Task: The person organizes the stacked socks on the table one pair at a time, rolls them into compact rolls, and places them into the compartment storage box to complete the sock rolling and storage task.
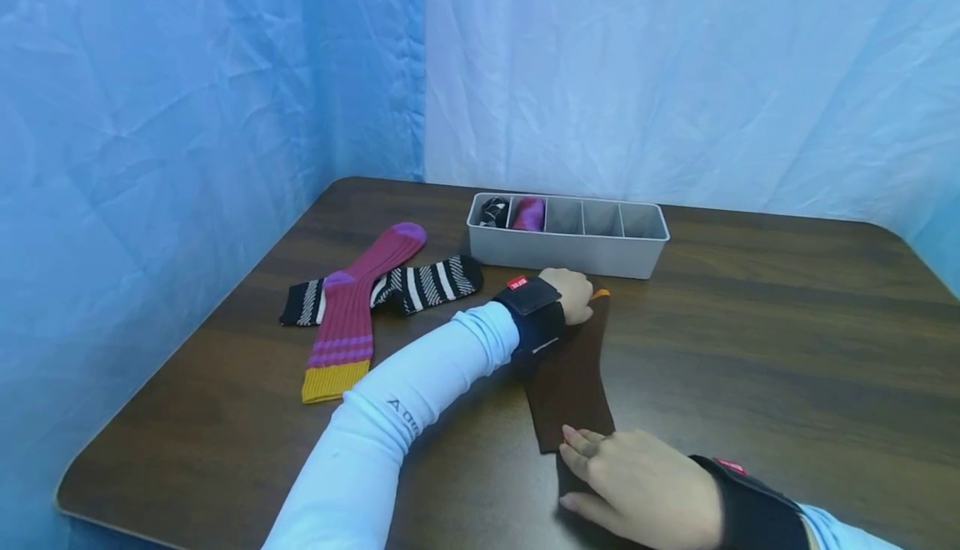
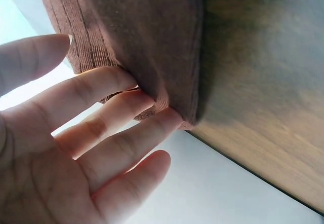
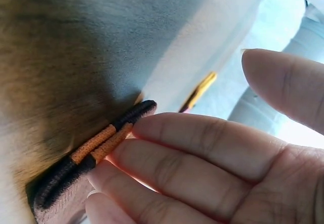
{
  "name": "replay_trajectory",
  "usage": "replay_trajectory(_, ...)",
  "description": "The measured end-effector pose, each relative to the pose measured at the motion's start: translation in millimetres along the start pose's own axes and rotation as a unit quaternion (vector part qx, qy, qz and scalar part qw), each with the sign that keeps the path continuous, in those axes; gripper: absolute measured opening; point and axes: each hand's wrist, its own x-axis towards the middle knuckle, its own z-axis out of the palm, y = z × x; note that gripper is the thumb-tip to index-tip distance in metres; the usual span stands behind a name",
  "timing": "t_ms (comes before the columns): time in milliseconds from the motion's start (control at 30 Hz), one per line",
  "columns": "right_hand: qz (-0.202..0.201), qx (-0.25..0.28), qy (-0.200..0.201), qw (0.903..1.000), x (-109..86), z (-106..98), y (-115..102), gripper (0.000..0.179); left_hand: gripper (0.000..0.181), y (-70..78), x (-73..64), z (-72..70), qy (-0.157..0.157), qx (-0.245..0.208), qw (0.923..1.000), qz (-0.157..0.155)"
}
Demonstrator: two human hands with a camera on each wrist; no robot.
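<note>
So we've got a brown sock (image 1: 573,383) laid flat in front of the gray divided organizer (image 1: 562,257), running from just before it toward us. Our left hand (image 1: 570,293) is at the sock's far end, nearest the organizer: fingers extended, tips touching the fabric, thumb well apart, so nothing's pinched. Our right hand (image 1: 645,487) is at the end farther from the organizer, fingers pretty straight against a black-and-orange edge (image 3: 104,145), thumb spread away, no real hold there either. That edge shows two layers; can't tell if it's one sock or two. Left of the organizer, on our side, a maroon sock (image 1: 371,275) lies across a black-and-white sock (image 1: 431,285). The organizer's two leftmost compartments hold a black-and-white bundle (image 1: 493,212) and a purple bundle (image 1: 529,214).
</note>
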Motion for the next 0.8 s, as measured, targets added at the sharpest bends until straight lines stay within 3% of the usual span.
replay_trajectory(233,0.006,0.010,-0.004,0.9999,0.5,0.8,-0.6,0.051,0.027,0.5,1.7,3.0,0.004,-0.003,1.0000,-0.001)
replay_trajectory(367,-0.018,-0.006,0.025,0.9995,-4.2,-1.6,2.9,0.054,0.027,-3.7,2.0,6.2,0.007,-0.004,0.9999,0.015)
replay_trajectory(467,-0.028,-0.016,0.054,0.9980,-9.9,-6.4,7.2,0.055,0.031,-8.5,-5.5,8.0,0.023,-0.006,0.9988,0.043)
replay_trajectory(633,0.004,-0.025,0.111,0.9935,-24.8,-14.6,14.3,0.056,0.046,-18.4,-43.8,3.6,0.064,-0.033,0.9898,0.123)
replay_trajectory(800,0.016,-0.050,0.179,0.9824,-36.3,-18.0,21.7,0.051,0.047,-21.7,-92.0,4.8,0.118,-0.057,0.9686,0.211)
